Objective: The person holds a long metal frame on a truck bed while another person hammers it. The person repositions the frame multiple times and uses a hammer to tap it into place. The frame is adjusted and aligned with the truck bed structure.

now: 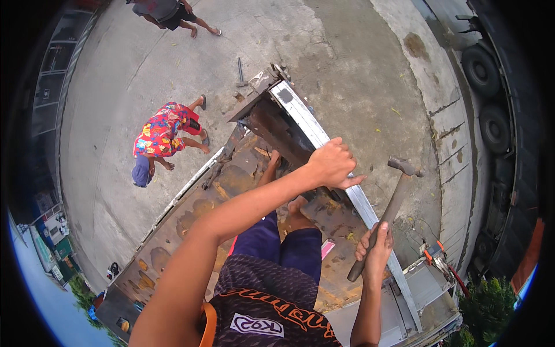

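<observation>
My left hand (334,164) is closed over the top edge of a long pale metal rail (306,118), its thumb stretched out along it. My right hand (376,250) grips a hammer (393,199) by its worn handle. The hammer's rusty head points up and away, just outside the rail. I stand barefoot on a rusty, patchy metal truck bed (231,179), and the rail runs along its right side. The fingertips of my left hand are hidden behind the rail.
A sledgehammer (240,74) lies on the concrete beyond the bed's far corner. A person in a red flowered shirt (162,132) bends over at the left; another person (173,13) stands farther off. A large vehicle with black tyres (481,70) is at the right. An orange-and-grey device (433,250) sits near my right.
</observation>
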Available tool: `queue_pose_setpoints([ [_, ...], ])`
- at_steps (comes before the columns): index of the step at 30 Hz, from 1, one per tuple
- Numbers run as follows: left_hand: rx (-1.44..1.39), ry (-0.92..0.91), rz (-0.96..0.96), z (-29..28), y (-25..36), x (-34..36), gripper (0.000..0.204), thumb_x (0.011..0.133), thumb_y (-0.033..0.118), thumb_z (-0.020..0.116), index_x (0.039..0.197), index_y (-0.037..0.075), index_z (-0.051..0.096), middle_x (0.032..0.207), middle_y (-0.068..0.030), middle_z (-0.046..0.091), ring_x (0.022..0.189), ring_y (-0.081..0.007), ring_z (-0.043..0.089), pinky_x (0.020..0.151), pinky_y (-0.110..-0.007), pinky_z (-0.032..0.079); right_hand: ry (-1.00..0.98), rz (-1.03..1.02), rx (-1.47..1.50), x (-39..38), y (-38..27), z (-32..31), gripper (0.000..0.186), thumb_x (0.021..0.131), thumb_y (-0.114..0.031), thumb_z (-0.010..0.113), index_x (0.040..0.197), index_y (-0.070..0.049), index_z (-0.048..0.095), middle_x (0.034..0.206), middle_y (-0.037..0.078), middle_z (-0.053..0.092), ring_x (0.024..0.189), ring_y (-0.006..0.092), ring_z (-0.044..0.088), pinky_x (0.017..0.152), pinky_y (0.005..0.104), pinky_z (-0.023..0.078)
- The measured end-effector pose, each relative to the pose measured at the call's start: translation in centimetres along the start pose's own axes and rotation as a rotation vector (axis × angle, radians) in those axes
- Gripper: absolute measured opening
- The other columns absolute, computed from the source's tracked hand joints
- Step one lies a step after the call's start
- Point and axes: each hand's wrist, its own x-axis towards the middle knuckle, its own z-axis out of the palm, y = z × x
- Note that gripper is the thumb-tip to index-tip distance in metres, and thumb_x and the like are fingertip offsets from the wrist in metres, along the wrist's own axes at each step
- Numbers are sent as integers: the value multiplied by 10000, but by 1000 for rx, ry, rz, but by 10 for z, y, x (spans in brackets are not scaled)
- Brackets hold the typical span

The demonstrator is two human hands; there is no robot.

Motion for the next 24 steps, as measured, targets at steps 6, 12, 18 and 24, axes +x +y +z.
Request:
queue_pose_setpoints([
  [6,32,29,-129,-2,-2,8,380,820,407,689,649,68,665,637,-89,629,635,-287,634,708,-393,448,23,-20,62,-16,47,-47,415,1081,-523,484,956,-130,436,641,6,405,453,89,409,382,240,318],
  [12,0,315,-224,19,42,-16,228,949,300,659,1007,89,722,1063,-95,691,1142,-265,623,1068,-427,409,-87,-12,2,-27,78,-59,364,1101,-432,490,952,-113,399,644,27,430,463,103,443,385,262,356],
  [18,-275,345,-491,90,90,-136,461,950,288,664,1384,142,617,1519,-126,506,1383,-347,493,1157,-489,398,-318,-33,-270,-31,114,-55,308,1067,-334,600,1017,-70,451,644,14,435,463,92,449,386,264,367],
  [24,-531,2,-1617,188,101,-382,422,913,349,671,1194,40,727,1254,-247,686,1224,-416,616,1064,-460,479,-543,57,-553,22,182,-42,262,1058,-265,618,969,-49,499,655,-1,475,488,84,464,439,271,382],
])
